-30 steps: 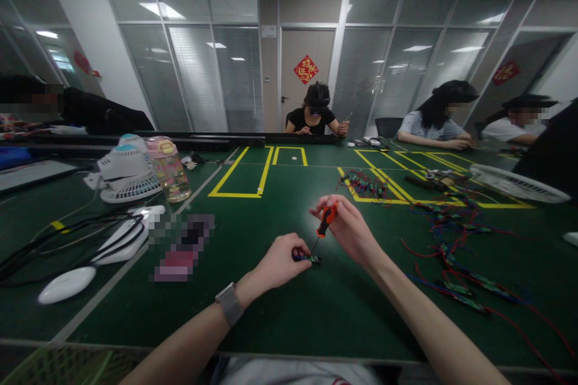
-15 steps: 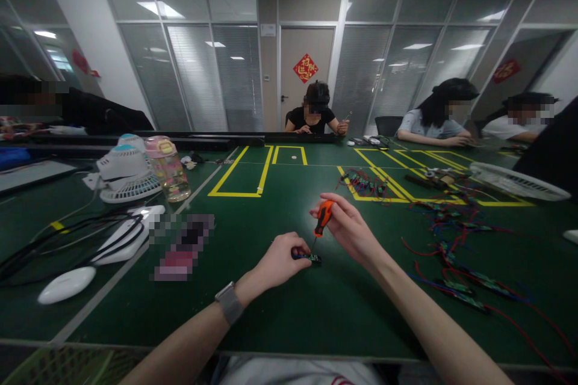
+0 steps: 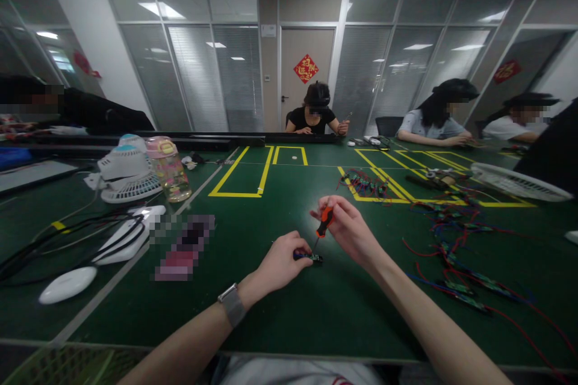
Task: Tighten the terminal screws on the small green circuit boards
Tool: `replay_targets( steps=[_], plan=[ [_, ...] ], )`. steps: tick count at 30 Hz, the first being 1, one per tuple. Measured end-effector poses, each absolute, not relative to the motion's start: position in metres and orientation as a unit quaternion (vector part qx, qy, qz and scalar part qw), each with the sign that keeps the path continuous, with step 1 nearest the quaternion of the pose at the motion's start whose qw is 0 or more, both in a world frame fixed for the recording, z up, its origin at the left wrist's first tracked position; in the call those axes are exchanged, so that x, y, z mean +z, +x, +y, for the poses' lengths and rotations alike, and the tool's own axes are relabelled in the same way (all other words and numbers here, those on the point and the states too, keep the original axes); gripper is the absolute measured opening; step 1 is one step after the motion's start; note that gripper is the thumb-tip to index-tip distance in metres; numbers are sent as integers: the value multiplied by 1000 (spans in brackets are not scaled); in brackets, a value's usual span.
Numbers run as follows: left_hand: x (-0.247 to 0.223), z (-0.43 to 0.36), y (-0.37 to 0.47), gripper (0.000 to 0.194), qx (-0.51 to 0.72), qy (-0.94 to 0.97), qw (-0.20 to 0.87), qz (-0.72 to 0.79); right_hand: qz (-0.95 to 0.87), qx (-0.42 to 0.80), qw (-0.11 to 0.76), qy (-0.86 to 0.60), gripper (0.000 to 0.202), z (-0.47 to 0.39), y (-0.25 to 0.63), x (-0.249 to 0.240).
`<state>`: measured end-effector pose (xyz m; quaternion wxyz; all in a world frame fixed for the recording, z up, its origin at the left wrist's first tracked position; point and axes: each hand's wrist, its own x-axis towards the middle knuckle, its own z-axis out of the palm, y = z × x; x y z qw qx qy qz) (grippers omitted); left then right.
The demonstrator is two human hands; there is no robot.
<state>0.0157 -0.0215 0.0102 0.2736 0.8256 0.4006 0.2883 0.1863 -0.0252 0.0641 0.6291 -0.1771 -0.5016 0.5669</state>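
Note:
A small green circuit board (image 3: 315,258) lies on the green tabletop, pinched at its left end by my left hand (image 3: 285,260), whose fingers partly cover it. My right hand (image 3: 350,225) grips the orange and black handle of a screwdriver (image 3: 324,222). The screwdriver leans, its thin shaft pointing down and its tip at the board near my left fingertips. Whether the tip sits in a screw is too small to tell.
Circuit boards with red and blue wires (image 3: 460,289) spread over the right side; another wired pile (image 3: 365,183) lies by yellow tape. On the left are a bottle (image 3: 169,171), a white fan (image 3: 129,171), cables and a white mouse (image 3: 67,286). Several people sit around.
My right hand has turned slightly around the screwdriver handle, which leans a little more to the right. My left hand still holds the board in nearly the same place.

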Motion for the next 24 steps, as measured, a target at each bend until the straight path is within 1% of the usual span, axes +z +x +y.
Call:
replay_targets(
  steps=[7,12,16,20,24],
  plan=[
    [13,-23,16,5,284,827,273,401,-531,564,605,-183,19,-26,187,64],
    [12,-23,16,4,279,826,274,406,-524,564,610,-187,13,-26,187,65],
    [12,-22,16,5,281,825,281,401,-527,570,604,-181,15,-26,186,65],
    [12,-22,17,4,282,824,282,404,-518,571,615,-166,14,-27,185,65],
    [13,-22,17,5,282,823,287,400,-517,559,622,-183,14,-26,184,63]
  ],
)
